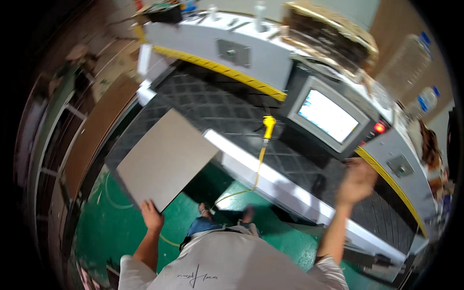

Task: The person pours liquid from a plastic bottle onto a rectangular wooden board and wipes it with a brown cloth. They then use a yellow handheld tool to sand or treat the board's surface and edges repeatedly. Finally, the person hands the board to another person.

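Note:
A flat, square grey-brown board (168, 157) lies tilted at the left end of the machine's dark bed, its near corner jutting out over the floor. My left hand (152, 215) grips that near corner, fingers on top and the thumb out of sight. My right hand (357, 181) is raised over the right part of the bed, close to the lower right corner of the control screen (332, 116). Motion smears its fingers, and their tips are partly hidden near the screen housing. A red lit button (379, 127) sits just above that hand.
A yellow air blow gun (268, 126) lies on the black bed (208, 99), its yellow hose trailing over the white front rail (280, 176) to the green floor. On the machine's top stand a cardboard box (331, 34) and clear plastic bottles (406, 60). Brown boards (99, 137) stand at left.

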Tool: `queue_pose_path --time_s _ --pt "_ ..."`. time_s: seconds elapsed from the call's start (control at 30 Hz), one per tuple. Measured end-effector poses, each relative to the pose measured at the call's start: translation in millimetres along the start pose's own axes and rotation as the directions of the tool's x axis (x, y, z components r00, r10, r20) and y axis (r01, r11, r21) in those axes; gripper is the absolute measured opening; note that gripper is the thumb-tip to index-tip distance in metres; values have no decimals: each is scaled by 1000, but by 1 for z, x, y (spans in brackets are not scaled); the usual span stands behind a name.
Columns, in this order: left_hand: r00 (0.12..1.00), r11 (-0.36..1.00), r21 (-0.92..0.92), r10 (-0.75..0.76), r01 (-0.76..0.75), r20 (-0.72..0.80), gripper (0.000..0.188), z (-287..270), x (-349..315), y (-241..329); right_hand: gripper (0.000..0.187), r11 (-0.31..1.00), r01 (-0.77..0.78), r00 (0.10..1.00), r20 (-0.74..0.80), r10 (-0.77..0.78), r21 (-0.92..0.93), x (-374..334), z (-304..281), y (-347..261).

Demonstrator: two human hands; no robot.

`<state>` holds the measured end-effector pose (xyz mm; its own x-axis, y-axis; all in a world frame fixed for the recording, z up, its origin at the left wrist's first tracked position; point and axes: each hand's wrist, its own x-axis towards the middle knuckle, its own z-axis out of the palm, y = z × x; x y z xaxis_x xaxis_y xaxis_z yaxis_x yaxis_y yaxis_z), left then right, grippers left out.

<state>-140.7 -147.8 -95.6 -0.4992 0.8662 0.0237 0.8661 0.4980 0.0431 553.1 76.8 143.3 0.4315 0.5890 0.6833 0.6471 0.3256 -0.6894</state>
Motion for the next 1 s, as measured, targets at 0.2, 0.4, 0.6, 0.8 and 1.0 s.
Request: queue_pose_path --time_s 0.2,0.4,0.6,0.8,1.0 --pt "988 1000 3 19 -20 150 107 -31 24 2 67 926 -113 759 569 315 -361 -165 274 96" --pt "969 983 -101 167 -150 182 112 -53 27 -20 48 792 -194 764 417 492 -579 -143 342 136" --pt "936 942 -220 297 -255 188 110 -56 27 -40 29 299 -949 90 818 568 -102 -172 263 20" --pt "786 811 -329 568 -484 242 106 -62 63 -39 57 -361 -799 364 864 347 482 -314 182 -188" --pt "740 741 -353 651 -571 169 100 -50 75 -38 39 -621 -657 340 903 262 427 -338 193 -220"
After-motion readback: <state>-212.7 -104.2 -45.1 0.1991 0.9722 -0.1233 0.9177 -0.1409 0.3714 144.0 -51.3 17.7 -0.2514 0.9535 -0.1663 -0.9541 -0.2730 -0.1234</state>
